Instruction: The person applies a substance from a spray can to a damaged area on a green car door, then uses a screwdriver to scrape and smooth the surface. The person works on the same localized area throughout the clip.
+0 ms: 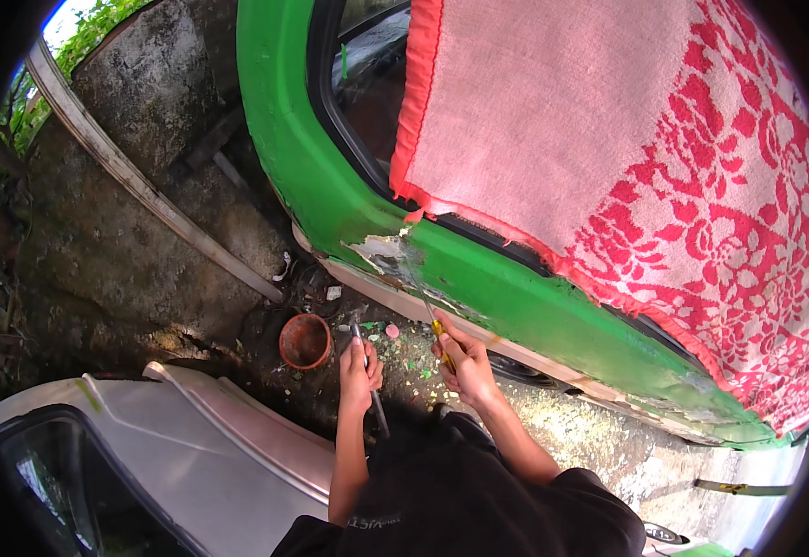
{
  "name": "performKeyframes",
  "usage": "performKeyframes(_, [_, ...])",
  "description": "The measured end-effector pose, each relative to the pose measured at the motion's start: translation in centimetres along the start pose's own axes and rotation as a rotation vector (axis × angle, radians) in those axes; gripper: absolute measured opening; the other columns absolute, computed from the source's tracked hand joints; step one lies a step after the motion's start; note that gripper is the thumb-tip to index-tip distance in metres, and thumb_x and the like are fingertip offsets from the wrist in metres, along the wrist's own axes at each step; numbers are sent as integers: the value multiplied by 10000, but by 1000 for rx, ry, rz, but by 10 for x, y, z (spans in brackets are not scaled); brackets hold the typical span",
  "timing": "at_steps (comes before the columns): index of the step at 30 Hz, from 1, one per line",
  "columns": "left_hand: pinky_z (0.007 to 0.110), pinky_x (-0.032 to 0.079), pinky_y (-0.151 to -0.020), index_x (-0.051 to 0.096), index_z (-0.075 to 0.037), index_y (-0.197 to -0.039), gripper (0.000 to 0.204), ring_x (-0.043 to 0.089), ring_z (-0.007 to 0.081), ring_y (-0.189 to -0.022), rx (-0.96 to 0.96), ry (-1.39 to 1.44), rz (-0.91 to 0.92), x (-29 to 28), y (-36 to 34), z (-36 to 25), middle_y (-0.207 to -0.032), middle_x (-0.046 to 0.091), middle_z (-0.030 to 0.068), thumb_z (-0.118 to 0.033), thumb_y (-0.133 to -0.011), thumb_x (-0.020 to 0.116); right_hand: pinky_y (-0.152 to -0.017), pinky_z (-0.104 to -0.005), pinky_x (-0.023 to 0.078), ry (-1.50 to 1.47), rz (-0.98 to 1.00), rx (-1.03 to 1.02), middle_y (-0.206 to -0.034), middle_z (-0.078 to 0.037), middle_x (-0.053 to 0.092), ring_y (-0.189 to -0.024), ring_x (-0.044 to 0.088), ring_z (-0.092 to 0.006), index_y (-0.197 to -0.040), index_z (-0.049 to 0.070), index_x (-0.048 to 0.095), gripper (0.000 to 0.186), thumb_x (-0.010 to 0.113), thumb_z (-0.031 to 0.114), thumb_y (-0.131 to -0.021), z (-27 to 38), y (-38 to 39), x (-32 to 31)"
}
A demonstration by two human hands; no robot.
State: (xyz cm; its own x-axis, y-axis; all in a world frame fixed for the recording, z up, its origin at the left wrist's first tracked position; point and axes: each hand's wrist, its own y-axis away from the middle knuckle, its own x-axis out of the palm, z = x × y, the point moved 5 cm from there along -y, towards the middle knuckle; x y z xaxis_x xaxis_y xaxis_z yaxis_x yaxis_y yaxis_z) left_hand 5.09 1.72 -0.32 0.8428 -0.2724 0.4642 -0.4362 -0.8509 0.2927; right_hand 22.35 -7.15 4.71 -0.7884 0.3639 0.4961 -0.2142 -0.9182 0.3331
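My left hand (360, 373) is closed around a metal-shafted hammer (379, 413), close to its small head, with the shaft pointing down toward my body. A screwdriver with a yellow handle (439, 342) is gripped in my right hand (466, 364). Its thin shank slants up and left to the lower side of a green car body (488, 278). Around the shank's end, the paint is broken and a bare whitish-grey patch (384, 252) shows. The exact contact point of the tip is too small to make out.
A red and pink floral towel (553, 121) drapes over the green car's window. Paint flakes (414, 357) litter the ground by a terracotta pot (305, 341). A silver car (172, 446) stands close on the left. Behind are a stained wall (144, 74) and a long pale rail (135, 181).
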Motion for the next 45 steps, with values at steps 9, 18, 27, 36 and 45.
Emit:
performKeyframes(9, [202, 192, -366, 425, -126, -859, 340, 258, 39, -422, 29, -44, 16, -3, -7, -13, -584, 315, -40, -392, -1056, 351, -371, -203, 237, 37, -34, -66, -776, -18, 492, -423, 309, -33, -1458, 145, 424, 419, 430, 182, -1041, -5, -6, 2])
performKeyframes(18, [204, 182, -367, 418, -125, -850, 349, 261, 40, -422, 3, -29, 2, -14, -6, -10, -586, 318, -41, -404, -1052, 362, -376, -204, 266, 74, -92, -91, -676, 18, 471, -433, 320, -27, -1426, 108, 466, 401, 457, 156, -1028, -7, -12, 12])
performKeyframes(27, [205, 176, -359, 421, -124, -852, 344, 258, 39, -415, -15, -35, 36, -17, -9, -8, -573, 317, -41, -401, -1050, 372, -376, -204, 252, 89, -108, -137, -652, 34, 465, -432, 322, -24, -1413, 115, 485, 387, 450, 153, -1030, -17, -18, 17])
performKeyframes(36, [208, 172, -356, 415, -128, -844, 352, 257, 37, -412, -17, -37, 54, -19, -6, -13, -569, 308, -42, -411, -1049, 367, -366, -204, 255, 41, -144, -140, -698, 3, 495, -426, 338, -30, -1418, 124, 479, 390, 447, 166, -1032, -22, -11, 18])
performKeyframes(45, [204, 179, -359, 412, -129, -848, 354, 253, 38, -416, -19, -16, 39, -28, -3, -14, -577, 319, -42, -416, -1049, 361, -359, -207, 238, 67, -166, -168, -702, -9, 474, -415, 325, -36, -1426, 122, 465, 396, 442, 179, -1035, -21, -1, 12])
